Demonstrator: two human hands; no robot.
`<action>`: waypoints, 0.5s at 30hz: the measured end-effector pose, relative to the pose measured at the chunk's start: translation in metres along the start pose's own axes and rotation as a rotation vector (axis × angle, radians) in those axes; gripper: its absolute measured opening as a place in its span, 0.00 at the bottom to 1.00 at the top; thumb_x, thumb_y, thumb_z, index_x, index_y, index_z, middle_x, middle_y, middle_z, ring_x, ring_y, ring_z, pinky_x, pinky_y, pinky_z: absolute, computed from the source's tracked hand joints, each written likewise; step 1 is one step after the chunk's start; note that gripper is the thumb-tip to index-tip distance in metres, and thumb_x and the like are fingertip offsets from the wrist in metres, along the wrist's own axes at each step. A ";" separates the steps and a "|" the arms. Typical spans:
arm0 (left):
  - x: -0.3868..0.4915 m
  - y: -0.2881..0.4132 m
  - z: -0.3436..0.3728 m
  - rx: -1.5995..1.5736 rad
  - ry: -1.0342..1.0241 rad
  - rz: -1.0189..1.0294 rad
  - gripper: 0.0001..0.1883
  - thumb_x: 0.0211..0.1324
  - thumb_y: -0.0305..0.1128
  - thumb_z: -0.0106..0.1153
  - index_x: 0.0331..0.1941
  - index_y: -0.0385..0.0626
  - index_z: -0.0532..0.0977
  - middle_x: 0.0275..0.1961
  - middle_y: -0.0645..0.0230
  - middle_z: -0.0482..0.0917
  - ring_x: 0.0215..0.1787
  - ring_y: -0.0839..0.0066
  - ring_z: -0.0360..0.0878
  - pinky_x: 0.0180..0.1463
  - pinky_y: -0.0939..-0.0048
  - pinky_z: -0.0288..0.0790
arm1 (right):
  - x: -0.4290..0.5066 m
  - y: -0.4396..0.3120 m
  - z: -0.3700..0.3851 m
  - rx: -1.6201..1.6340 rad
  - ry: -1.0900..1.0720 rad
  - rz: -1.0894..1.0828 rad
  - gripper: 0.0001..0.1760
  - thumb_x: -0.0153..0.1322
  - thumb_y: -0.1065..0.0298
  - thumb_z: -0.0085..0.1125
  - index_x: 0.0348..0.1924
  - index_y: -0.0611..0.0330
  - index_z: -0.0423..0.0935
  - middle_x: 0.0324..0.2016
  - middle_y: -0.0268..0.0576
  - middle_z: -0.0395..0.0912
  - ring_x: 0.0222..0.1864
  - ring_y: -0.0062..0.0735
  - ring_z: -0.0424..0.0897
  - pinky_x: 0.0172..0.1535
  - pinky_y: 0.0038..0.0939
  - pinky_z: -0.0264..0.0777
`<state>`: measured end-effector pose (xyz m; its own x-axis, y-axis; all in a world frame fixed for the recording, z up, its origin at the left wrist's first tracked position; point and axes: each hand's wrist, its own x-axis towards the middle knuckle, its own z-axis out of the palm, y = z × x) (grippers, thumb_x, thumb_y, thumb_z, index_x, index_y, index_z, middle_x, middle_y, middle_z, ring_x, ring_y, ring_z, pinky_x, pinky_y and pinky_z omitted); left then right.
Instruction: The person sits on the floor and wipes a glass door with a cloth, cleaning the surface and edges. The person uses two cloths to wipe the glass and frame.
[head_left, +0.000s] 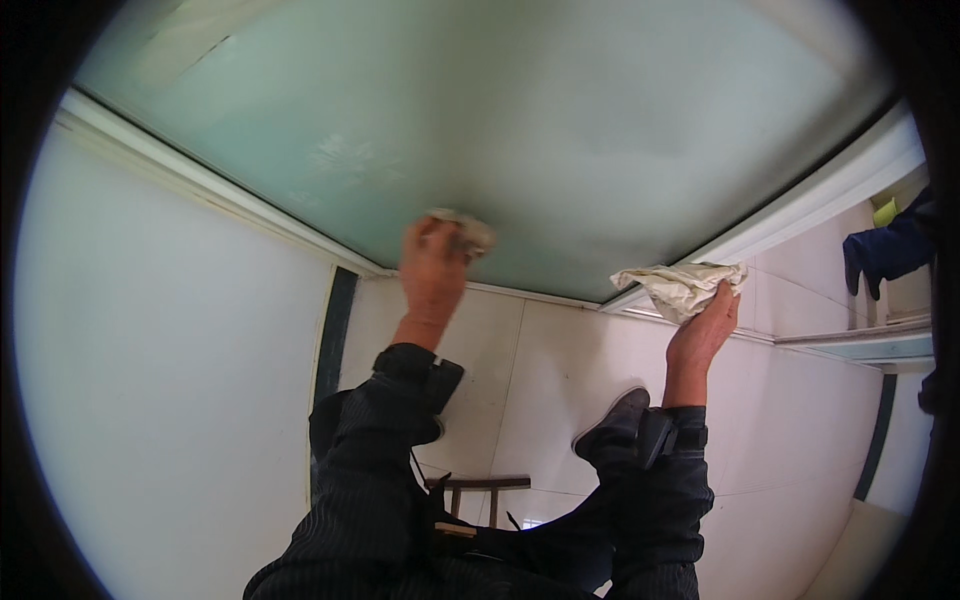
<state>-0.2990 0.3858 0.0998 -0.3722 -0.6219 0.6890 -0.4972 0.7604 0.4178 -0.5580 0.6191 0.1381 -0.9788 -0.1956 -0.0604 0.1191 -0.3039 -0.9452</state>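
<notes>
My left hand (431, 270) is closed around a crumpled, light-coloured cloth or paper (474, 234), blurred, against the lower part of a frosted glass panel (540, 150). A whitish smudge (352, 157) shows on the glass up and left of that hand. At the panel's right edge, my right hand (705, 326) grips a crumpled cream sheet (679, 289), which may be cloth or paper. This sheet lies against the white frame (787, 195), partly covering its lower end. My right thumb is on the sheet, and the other fingers are mostly hidden.
A white wall (172, 322) with a dark skirting strip (336, 322) stands close on the left. Pale tiles cover the floor (480, 367). Behind my feet is a wooden piece of furniture (491, 484). Through the opening at right, another person's dark-clothed leg (892, 251) shows beyond a low track (855, 337).
</notes>
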 end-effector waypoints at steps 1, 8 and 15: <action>0.005 -0.021 -0.011 -0.011 0.087 -0.027 0.20 0.55 0.21 0.66 0.52 0.45 0.76 0.56 0.55 0.77 0.55 0.52 0.78 0.58 0.55 0.75 | 0.000 0.000 0.000 0.016 -0.004 -0.015 0.23 0.81 0.57 0.47 0.62 0.65 0.71 0.54 0.48 0.78 0.54 0.40 0.80 0.59 0.37 0.75; 0.011 -0.038 -0.020 -0.534 0.227 -0.458 0.18 0.61 0.19 0.60 0.55 0.39 0.71 0.54 0.56 0.72 0.56 0.59 0.74 0.59 0.59 0.71 | 0.000 0.002 0.004 0.012 0.047 -0.030 0.22 0.81 0.59 0.45 0.63 0.65 0.70 0.55 0.47 0.77 0.56 0.40 0.79 0.61 0.38 0.74; 0.004 0.013 -0.004 -0.349 0.135 -0.242 0.19 0.61 0.21 0.59 0.56 0.40 0.72 0.52 0.53 0.72 0.54 0.52 0.75 0.59 0.56 0.72 | 0.003 0.009 -0.001 -0.084 0.024 -0.106 0.23 0.82 0.58 0.44 0.62 0.68 0.70 0.55 0.52 0.77 0.56 0.41 0.79 0.60 0.39 0.75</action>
<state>-0.3042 0.3942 0.1101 -0.1600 -0.7775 0.6082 -0.2540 0.6278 0.7358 -0.5599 0.6171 0.1295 -0.9890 -0.1437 0.0347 0.0011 -0.2422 -0.9702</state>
